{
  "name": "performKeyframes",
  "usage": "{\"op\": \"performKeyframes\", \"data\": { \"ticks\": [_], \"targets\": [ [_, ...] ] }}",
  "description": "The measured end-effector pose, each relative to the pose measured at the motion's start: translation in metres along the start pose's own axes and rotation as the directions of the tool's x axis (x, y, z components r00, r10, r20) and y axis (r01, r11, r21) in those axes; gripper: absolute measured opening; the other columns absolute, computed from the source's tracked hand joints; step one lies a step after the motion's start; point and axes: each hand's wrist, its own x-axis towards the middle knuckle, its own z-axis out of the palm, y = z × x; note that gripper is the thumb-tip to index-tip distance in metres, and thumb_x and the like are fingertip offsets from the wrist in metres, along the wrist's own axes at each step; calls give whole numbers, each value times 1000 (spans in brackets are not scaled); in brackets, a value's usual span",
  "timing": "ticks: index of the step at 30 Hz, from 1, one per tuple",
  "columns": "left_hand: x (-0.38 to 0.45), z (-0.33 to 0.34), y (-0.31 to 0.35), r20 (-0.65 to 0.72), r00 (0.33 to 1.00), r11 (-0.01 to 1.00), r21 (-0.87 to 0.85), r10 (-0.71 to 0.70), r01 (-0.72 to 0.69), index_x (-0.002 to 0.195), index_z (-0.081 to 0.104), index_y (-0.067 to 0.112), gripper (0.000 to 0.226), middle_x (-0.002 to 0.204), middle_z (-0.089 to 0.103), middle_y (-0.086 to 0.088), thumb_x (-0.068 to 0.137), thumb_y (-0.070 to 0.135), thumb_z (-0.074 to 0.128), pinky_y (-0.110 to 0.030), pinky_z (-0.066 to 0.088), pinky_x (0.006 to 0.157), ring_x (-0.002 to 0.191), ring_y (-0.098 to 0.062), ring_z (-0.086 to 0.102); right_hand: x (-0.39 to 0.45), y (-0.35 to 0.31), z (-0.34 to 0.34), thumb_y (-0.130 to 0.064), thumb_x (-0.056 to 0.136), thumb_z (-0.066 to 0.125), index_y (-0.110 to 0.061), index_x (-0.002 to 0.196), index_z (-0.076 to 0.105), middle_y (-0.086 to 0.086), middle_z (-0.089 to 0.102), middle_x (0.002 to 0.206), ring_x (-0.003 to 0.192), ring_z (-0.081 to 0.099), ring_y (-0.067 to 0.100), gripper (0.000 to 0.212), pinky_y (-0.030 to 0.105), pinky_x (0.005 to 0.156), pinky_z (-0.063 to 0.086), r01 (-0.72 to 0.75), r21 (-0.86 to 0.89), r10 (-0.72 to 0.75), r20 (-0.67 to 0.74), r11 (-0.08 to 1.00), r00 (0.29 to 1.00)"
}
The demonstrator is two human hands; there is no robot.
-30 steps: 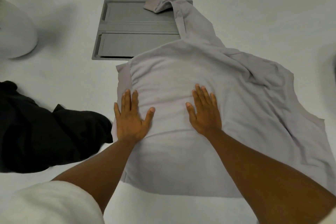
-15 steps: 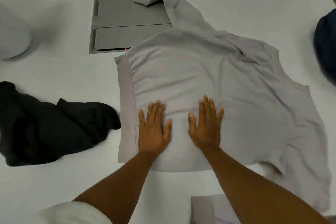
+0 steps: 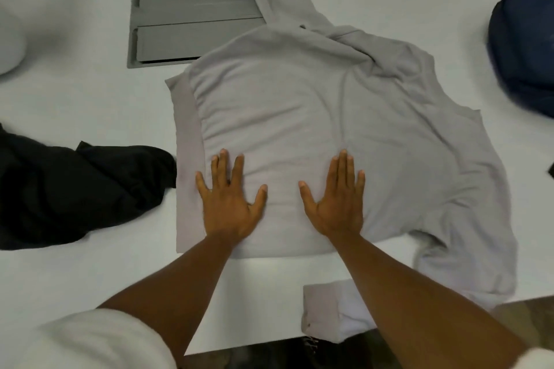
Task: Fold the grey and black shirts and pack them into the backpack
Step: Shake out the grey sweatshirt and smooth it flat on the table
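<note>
Both hands lie flat, palms down, fingers straight and spread, on the near portion of the grey shirt (image 3: 314,117). Neither grip is closed on anything; each presses the cloth against the white worktop (image 3: 75,99).

The left hand (image 3: 230,204) rests near the shirt's left margin, where a narrow strip of the cloth shows folded under or over along that edge. The right hand (image 3: 335,204) rests just beside it to the right, the two apart with bare grey cloth between the thumbs.

The shirt spreads away from both hands. Its far end runs up over a grey recessed panel (image 3: 186,18) set in the worktop, with a bunched end lying on the panel. To the right of the right hand the cloth is rumpled and drapes to the worktop's near edge.

The black shirt (image 3: 75,189) lies crumpled to the left of the left hand, its tip just beside the grey shirt's left edge; contact cannot be determined.

The dark blue backpack (image 3: 524,48) sits at the far right, well apart from the right hand and partly out of view.
</note>
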Motion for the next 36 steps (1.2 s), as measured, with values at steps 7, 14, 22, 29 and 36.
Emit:
{"op": "performKeyframes", "data": {
  "ticks": [7, 14, 22, 29, 36],
  "targets": [
    [-44, -2, -5, -69, 967, 954, -159, 244, -252, 150, 42, 16, 62, 158, 39, -6, 99, 50, 44, -53, 14, 124, 153, -20, 22, -27, 8, -6, -74, 90, 33, -5, 154, 26, 9, 11, 165, 153, 8, 23, 94, 51, 122, 9, -30, -36, 32, 52, 999, 998],
    [-65, -1, -7, 24, 998, 998, -33, 54, -53, 160, 23, 21, 74, 168, 14, -1, 100, 63, 30, -42, 7, 127, 156, -17, 8, -56, 18, -10, -75, 91, 26, -19, 154, 32, 7, 11, 165, 152, 7, 26, 84, 55, 121, 5, -105, -62, 110, 72, 993, 991],
    [-70, 0, -6, 92, 996, 995, 100, 2, -11, 162, 9, 21, 88, 170, 2, -4, 94, 76, 22, -50, 3, 126, 156, -25, -1, -76, 27, -12, -79, 89, 16, -19, 158, 14, 7, -5, 166, 153, -7, 23, 91, 54, 121, -2, -234, -85, 242, 111, 969, 964],
    [-72, 0, -6, 99, 995, 993, 116, 3, -14, 162, 6, 22, 89, 170, -1, -5, 94, 77, 19, -51, 2, 125, 156, -26, -3, -63, 15, -6, -57, 95, 33, -2, 149, 36, 15, 19, 162, 151, 14, 29, 77, 58, 120, 8, -205, 15, 205, 4, 979, 979],
    [-68, 0, -3, 149, 989, 982, 187, -4, -24, 162, 8, 19, 90, 170, -1, -7, 93, 77, 16, -57, 4, 123, 155, -34, 3, -29, -33, 10, -31, 95, 48, -2, 138, 54, 11, 42, 153, 147, 30, 28, 52, 53, 117, 27, 497, 280, -509, -37, 821, 860]
  ]
}}
